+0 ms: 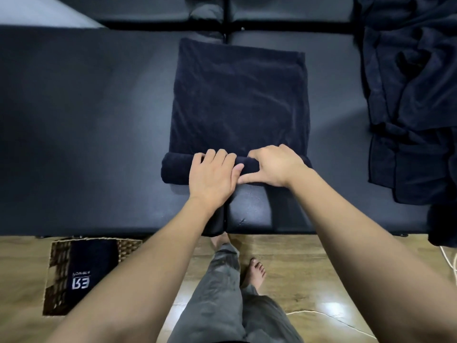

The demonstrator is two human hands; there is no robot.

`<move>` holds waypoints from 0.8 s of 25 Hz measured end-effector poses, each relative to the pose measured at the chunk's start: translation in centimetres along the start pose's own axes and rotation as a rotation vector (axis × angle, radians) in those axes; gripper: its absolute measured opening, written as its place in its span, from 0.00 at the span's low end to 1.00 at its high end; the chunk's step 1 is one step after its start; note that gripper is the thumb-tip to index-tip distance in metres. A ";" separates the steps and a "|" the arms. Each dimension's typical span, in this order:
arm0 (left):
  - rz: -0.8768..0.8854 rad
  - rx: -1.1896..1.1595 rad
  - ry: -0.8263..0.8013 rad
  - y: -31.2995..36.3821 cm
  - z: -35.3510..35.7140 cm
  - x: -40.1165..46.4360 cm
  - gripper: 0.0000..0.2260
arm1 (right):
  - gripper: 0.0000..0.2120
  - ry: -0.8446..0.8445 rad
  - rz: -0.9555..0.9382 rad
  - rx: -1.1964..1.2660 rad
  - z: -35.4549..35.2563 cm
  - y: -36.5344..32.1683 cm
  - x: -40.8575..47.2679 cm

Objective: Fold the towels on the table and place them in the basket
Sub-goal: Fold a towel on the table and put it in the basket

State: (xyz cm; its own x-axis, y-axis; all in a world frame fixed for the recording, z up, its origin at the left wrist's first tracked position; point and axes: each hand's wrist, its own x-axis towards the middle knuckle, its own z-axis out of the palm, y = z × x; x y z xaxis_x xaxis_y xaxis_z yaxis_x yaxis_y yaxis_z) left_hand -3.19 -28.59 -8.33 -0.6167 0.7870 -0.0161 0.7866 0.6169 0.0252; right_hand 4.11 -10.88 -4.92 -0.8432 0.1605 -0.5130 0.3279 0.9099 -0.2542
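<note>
On the floor at lower left, a woven basket [58, 268] already holds one dark folded towel [90, 266] bearing a white logo. On the dark padded desk [86, 120], centre, a navy towel [238, 100] lies flat as a long folded strip, its near end wound into a roll [174, 169]. The left hand [212, 173] rests on top of the roll, fingers lying over it and curved to its shape. The right hand [270, 164], just beside and touching at the thumbs, curls its fingers over the roll's far side with the thumb stretched along the near edge. At far right, a heap of unfolded towels [410, 95] waits on the desk. The step in hand appears to be rolling the strip away from the person; the next move likely calls for even pressure from both hands so the roll stays straight and tight.
</note>
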 end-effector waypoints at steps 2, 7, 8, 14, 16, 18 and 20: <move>0.012 0.023 -0.057 -0.4 -0.6 1.9 0.23 | 0.32 0.245 0.000 -0.102 2.1 0.0 -1.2; 0.021 0.026 -0.301 -0.2 -2.1 5.7 0.26 | 0.23 0.636 0.331 -0.216 5.4 -2.5 -2.3; -0.006 -0.020 -0.355 -0.2 -2.1 6.1 0.25 | 0.22 0.638 0.352 -0.210 5.8 -3.3 -2.0; -0.138 -0.138 -0.392 -0.1 -2.1 5.5 0.26 | 0.23 0.718 0.305 -0.238 4.9 -3.0 -0.3; -0.090 -0.141 -0.176 -0.3 -1.9 3.3 0.22 | 0.24 0.635 0.291 -0.246 3.4 -2.7 0.9; -0.020 -0.094 -0.024 -0.5 -0.9 0.6 0.17 | 0.25 0.456 0.293 -0.262 2.0 -2.7 1.9; 0.001 -0.046 -0.008 -0.5 0.4 -1.2 0.20 | 0.24 0.272 0.307 -0.199 0.8 -2.4 2.8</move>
State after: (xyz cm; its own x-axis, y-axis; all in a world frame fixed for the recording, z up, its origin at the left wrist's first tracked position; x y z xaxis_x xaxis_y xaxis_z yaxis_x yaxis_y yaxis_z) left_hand -2.81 -29.80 -8.70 -0.6153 0.7879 -0.0236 0.7851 0.6152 0.0713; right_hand 1.33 -12.93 -6.43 -0.8098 0.5044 -0.2996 0.5140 0.8562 0.0523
